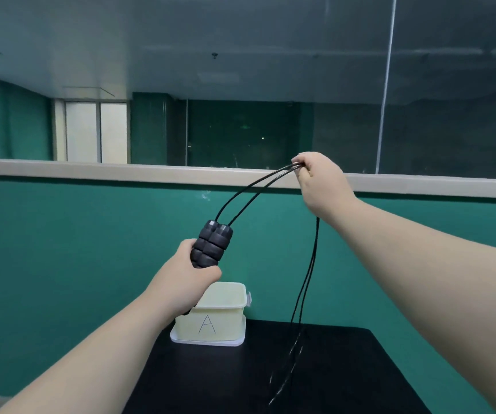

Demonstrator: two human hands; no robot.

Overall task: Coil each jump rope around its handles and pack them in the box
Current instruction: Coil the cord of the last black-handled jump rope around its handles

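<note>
My left hand [187,271] grips two black ribbed jump rope handles [211,246] side by side, tilted up to the right, above the box. Two black cords [251,194] rise from the handle tops in an arc to my right hand [320,180], which pinches them high up at the level of the wall ledge. From that hand the rest of the rope [311,282] hangs down in several strands onto the black table [345,369]. The pale yellow box [226,322], marked with the letter A, stands open at the table's back left corner on its white lid.
A green wall with a beige ledge [121,171] stands right behind the table. Glass panes rise above the ledge. The table's left edge runs diagonally below my left forearm, and the floor lies to the left of it.
</note>
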